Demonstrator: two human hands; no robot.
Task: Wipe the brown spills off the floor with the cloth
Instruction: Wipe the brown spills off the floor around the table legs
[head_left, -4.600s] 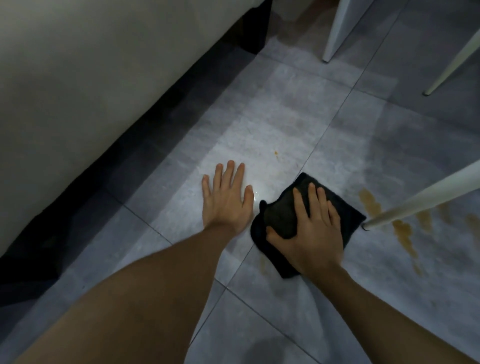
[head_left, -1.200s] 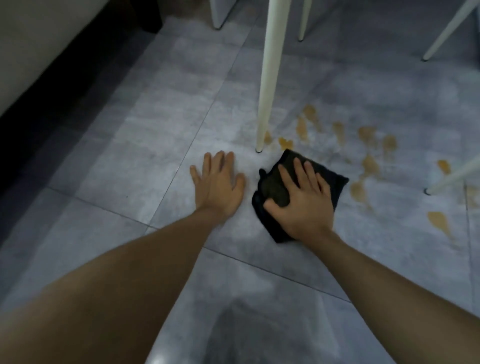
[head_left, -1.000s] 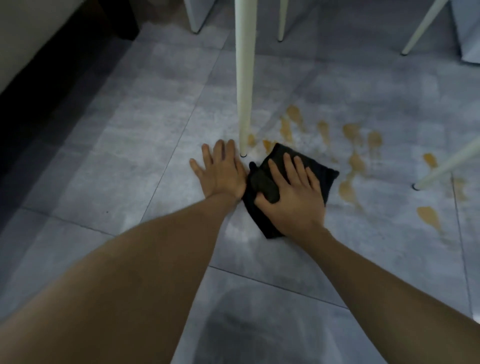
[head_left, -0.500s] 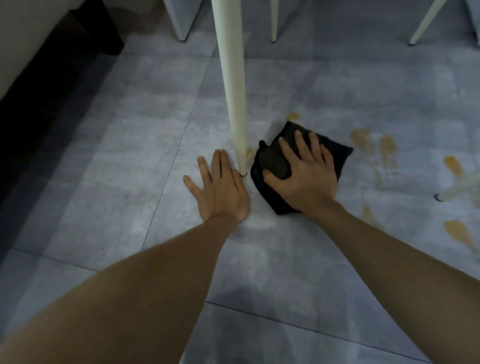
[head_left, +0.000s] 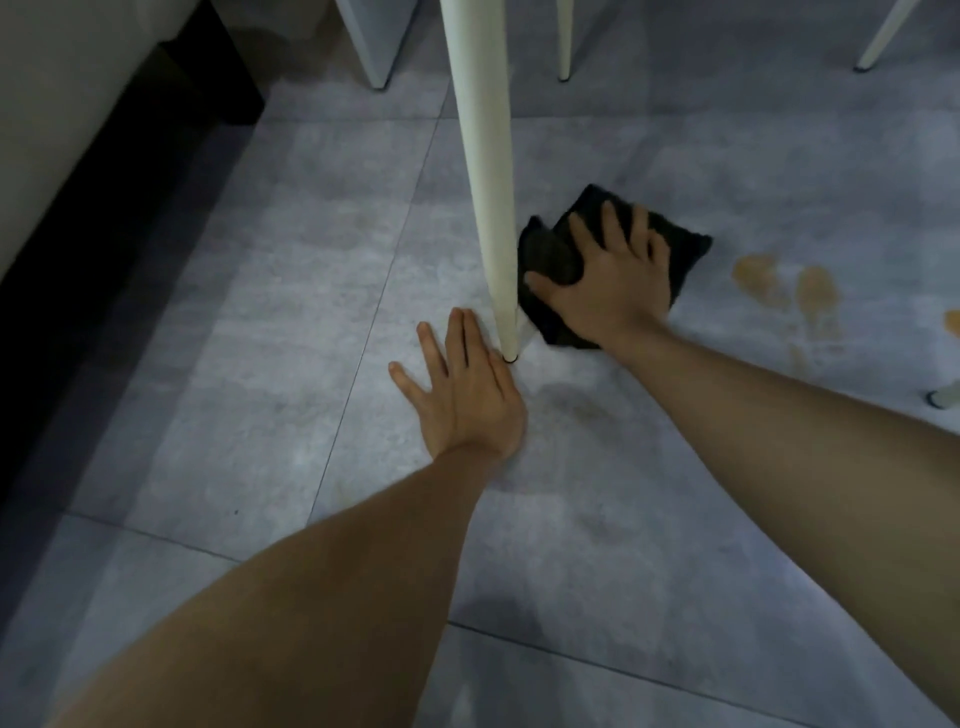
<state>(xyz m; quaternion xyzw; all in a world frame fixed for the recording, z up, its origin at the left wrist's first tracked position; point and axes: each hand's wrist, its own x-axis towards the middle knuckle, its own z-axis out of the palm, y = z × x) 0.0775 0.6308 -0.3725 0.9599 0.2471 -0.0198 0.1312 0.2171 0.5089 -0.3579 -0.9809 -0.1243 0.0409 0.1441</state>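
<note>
The right hand (head_left: 610, 280) lies flat with fingers spread on the folded black cloth (head_left: 563, 260), pressing its soft nap onto the matte grey tiled floor (head_left: 291, 291), apparently to scrub. The left hand (head_left: 467, 395) rests open and empty, palm down, seemingly as a brace. The smooth, tapered cream chair leg (head_left: 488, 171) stands between both hands, while blotchy brown spills (head_left: 758, 273) remain just right of the cloth.
</note>
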